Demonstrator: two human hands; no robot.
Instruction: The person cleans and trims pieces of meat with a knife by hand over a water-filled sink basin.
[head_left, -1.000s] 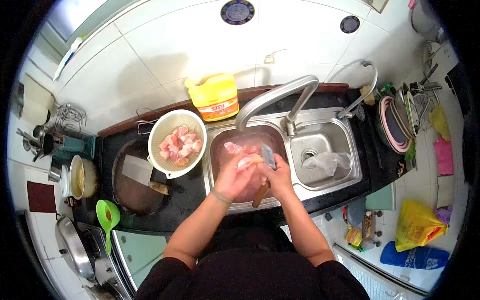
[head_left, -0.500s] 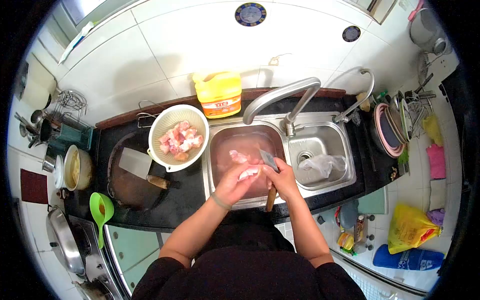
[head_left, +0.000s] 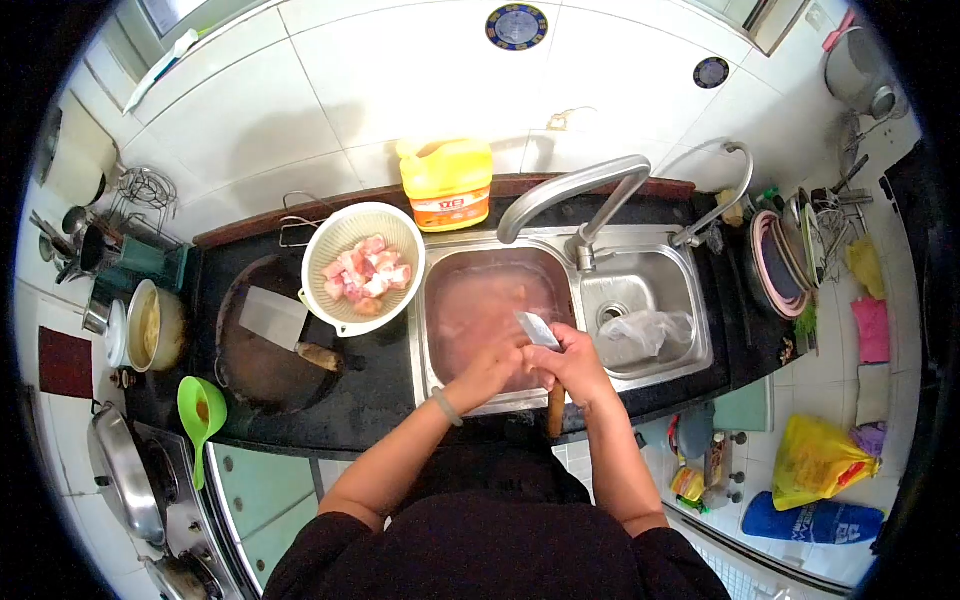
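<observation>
My right hand (head_left: 575,370) grips a knife (head_left: 538,330), its blade tilted up and to the left and its wooden handle hanging below my fist. My left hand (head_left: 485,374) is closed just left of it, the fingertips meeting my right hand; what they hold, if anything, is hidden. Both hands are over the front part of the left sink basin (head_left: 424,330), which holds cloudy pinkish water. A piece of meat may lie under the water, but I cannot make it out clearly. Left of the basin, a white colander (head_left: 318,235) holds several chunks of raw meat (head_left: 366,272).
A cleaver (head_left: 273,317) lies on a dark round board (head_left: 250,367) at the left. Behind the sink stand a yellow jug (head_left: 448,185) and the faucet (head_left: 600,215). A plastic bag (head_left: 650,332) lies in the right basin. A green ladle (head_left: 202,410) rests near the counter's front edge.
The pale meat piece in my left hand has gone from sight, as has the piece near the water's surface. My left hand has turned over and closed, moving slightly right.
</observation>
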